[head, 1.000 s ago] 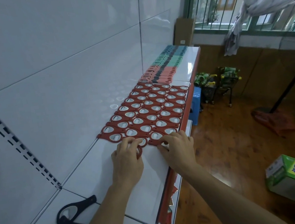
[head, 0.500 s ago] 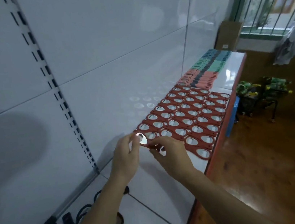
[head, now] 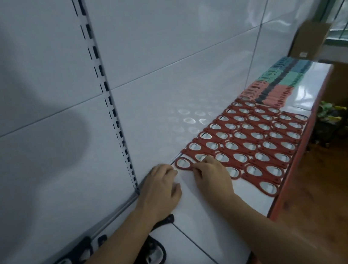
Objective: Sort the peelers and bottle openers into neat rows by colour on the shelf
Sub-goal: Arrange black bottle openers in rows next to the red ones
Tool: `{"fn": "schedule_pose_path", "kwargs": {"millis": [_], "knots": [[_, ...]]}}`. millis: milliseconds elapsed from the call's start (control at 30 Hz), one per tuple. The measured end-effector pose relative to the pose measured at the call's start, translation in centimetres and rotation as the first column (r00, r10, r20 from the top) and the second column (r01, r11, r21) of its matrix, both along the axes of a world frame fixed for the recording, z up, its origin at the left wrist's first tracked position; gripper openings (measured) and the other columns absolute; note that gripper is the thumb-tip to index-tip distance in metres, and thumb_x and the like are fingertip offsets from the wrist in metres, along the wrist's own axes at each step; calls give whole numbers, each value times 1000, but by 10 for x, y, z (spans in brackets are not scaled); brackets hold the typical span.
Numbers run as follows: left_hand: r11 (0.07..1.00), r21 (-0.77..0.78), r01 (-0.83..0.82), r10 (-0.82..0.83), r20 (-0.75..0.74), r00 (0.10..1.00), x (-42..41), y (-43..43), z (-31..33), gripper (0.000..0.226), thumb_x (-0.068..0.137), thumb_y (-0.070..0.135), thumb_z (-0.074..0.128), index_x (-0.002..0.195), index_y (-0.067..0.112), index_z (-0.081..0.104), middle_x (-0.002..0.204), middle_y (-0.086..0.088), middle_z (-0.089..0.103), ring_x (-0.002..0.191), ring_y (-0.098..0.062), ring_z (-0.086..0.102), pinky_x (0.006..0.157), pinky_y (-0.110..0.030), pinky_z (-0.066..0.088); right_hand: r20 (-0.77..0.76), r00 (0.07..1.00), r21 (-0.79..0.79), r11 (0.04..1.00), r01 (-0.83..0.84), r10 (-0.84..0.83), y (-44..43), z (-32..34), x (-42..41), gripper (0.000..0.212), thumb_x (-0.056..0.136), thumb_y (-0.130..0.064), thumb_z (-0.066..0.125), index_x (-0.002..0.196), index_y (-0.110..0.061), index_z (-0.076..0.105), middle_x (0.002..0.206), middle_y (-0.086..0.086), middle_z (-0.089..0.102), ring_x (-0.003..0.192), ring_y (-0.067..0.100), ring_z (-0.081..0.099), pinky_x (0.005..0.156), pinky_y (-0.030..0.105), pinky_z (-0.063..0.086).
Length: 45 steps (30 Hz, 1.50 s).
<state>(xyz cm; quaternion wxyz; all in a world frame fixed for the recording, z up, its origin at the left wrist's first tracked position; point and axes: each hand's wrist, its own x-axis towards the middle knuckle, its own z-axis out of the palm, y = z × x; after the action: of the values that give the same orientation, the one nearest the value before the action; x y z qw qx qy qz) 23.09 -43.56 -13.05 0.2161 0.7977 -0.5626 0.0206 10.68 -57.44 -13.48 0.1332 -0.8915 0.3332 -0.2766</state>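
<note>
Red bottle openers (head: 252, 136) lie in several neat rows across the white shelf (head: 204, 214). My left hand (head: 162, 188) rests on the shelf by the back wall, its fingertips touching the nearest red opener (head: 182, 163) at the corner of the block. My right hand (head: 214, 176) lies just to the right, fingers pressing down on the near ends of the front-row openers. Black openers (head: 157, 259) lie in a loose heap under my left forearm. At the shelf's far end lie rows of pink peelers (head: 275, 95), green peelers (head: 283, 76) and blue peelers (head: 302, 66).
A slotted upright rail (head: 107, 96) runs down the white back wall beside my left hand. The shelf has a red front edge (head: 294, 164) above a wooden floor (head: 336, 209). A cardboard box (head: 310, 43) stands at the far end, and a crate of bottles (head: 345, 114) sits on the floor.
My view has swung left and closer to the wall. Both hands slid along the nearest row toward the back wall, and the row's end opener now sits against the wall corner.
</note>
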Motion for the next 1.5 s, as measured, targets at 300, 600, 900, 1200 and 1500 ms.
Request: {"fn": "schedule_pose_path", "kwargs": {"millis": [300, 600, 900, 1200, 1500], "knots": [[1000, 7, -9, 9, -3, 1000, 0, 0, 0, 50, 91, 41, 44, 126, 11, 66, 125, 1, 59, 121, -18, 51, 105, -37, 48, -30, 999, 48, 998, -29, 30, -4, -1, 6, 21, 94, 0, 58, 102, -3, 77, 88, 7, 64, 80, 19, 55, 71, 33, 51], [1000, 5, -8, 8, -25, 1000, -1, 1, 1, 46, 90, 35, 52, 124, 10, 68, 122, 0, 61, 118, -18, 52, 104, -37, 48, -2, 999, 82, 996, -43, 44, -10, -3, 5, 26, 96, 0, 57, 112, -7, 76, 99, 9, 67, 87, 22, 59, 78, 33, 53], [969, 230, 86, -101, 55, 993, 4, 17, 32, 41, 104, 33, 50, 138, 12, 61, 140, -1, 55, 130, -19, 48, 113, -36, 37, 29, 994, 178, 978, -111, 108, -12, 10, -3, 21, 99, -13, 60, 115, -14, 73, 110, 1, 67, 92, 12, 58, 84, 23, 52], [931, 168, -325, 321, 47, 946, -29, 136, 62, 36, 101, 31, 52, 131, 14, 65, 127, 3, 59, 115, -13, 53, 104, -33, 45, -85, 784, 362, 752, -551, 615, 42, 34, -19, 39, 101, -40, 56, 137, -24, 58, 130, -4, 60, 114, 12, 57, 101, 28, 47], [557, 126, -821, 823, 52, 566, -112, 218, 20, 51, 97, 48, 38, 139, 26, 58, 143, 3, 49, 133, -23, 44, 108, -52, 39, -496, 522, 288, 698, -656, 695, 132, 61, -7, 109, 73, -94, 42, 153, -21, 29, 150, 9, 42, 136, 34, 36, 106, 52, 35]]}}
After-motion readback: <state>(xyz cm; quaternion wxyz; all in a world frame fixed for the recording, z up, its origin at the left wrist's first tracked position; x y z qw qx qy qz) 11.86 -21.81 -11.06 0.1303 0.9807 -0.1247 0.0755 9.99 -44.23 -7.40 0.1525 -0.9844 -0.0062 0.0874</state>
